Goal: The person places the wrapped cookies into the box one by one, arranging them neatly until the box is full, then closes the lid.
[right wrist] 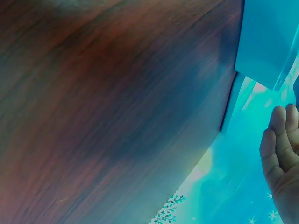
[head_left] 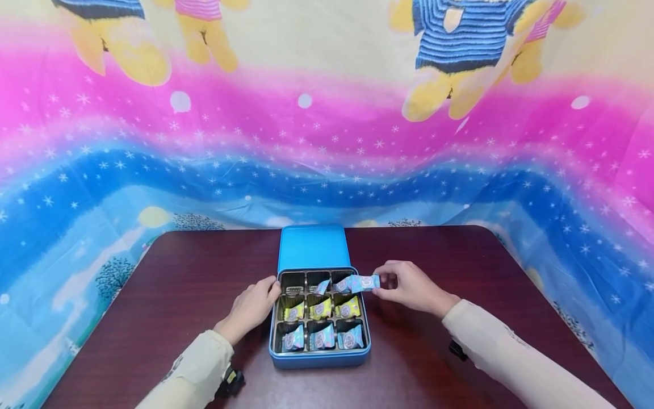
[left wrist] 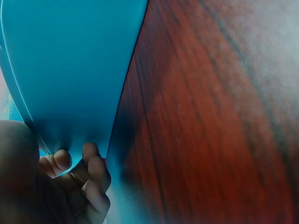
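Observation:
A blue tin (head_left: 319, 360) divided into compartments stands on the table, its lid (head_left: 313, 247) folded open at the back. My right hand (head_left: 411, 287) pinches a blue wrapped candy (head_left: 368, 283) between thumb and fingers over the tin's right rim. Right beside that candy, another blue candy (head_left: 343, 284) shows at the back-right compartment. My left hand (head_left: 252, 307) holds the tin's back-left edge; in the left wrist view its curled fingers (left wrist: 97, 170) lie against the blue side wall. In the right wrist view the right hand (right wrist: 282, 158) is partly cut off and its candy barely shows.
Yellow candies (head_left: 320, 308) fill the middle row and blue candies (head_left: 322, 337) the front row. A blue candy (head_left: 322, 287) leans in the back-middle compartment. The dark reddish table (head_left: 204, 267) ends at a patterned cloth backdrop (head_left: 306, 187).

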Demonstrator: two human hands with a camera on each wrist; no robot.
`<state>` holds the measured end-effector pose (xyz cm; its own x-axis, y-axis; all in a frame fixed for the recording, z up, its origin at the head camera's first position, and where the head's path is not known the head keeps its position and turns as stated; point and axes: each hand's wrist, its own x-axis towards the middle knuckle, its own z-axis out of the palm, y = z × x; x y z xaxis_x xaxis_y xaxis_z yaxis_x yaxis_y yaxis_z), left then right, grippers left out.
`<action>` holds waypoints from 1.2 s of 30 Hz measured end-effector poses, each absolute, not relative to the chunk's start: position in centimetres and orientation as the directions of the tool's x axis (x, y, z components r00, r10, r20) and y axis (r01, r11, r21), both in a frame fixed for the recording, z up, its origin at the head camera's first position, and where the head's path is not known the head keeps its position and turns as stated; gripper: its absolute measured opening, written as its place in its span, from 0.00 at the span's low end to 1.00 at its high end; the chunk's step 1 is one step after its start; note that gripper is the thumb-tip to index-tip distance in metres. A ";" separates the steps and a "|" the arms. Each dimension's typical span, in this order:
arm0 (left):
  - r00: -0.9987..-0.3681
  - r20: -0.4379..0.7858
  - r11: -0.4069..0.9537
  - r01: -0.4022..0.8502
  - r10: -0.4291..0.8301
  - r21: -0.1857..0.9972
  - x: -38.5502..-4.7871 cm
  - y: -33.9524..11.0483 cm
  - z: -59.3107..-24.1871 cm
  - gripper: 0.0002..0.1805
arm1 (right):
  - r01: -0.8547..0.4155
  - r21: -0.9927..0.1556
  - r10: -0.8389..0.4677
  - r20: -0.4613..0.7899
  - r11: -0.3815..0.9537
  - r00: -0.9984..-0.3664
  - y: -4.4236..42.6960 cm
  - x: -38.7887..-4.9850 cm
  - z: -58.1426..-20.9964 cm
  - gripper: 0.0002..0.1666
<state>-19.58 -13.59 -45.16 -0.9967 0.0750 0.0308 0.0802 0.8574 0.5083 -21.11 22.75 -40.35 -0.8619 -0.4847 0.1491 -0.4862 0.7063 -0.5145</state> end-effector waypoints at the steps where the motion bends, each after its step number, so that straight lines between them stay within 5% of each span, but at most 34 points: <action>1: -0.997 0.030 0.857 0.078 0.073 0.509 -19.6 -13.6 -45.2 0.13 | -0.487 -0.517 -0.487 0.148 0.704 -0.861 22.6 -21.2 -40.3 0.15; 36: -0.996 0.018 0.853 0.080 0.083 0.516 -19.6 -13.6 -45.0 0.14 | -0.491 -0.529 -0.516 0.114 0.692 -0.849 19.2 -22.5 -40.2 0.22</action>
<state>-19.56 -13.60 -45.04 -0.9964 0.0825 0.0181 0.0800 0.8529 0.5159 -22.49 19.22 -40.19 -0.8492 -0.5157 0.1139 -0.4911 0.6918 -0.5294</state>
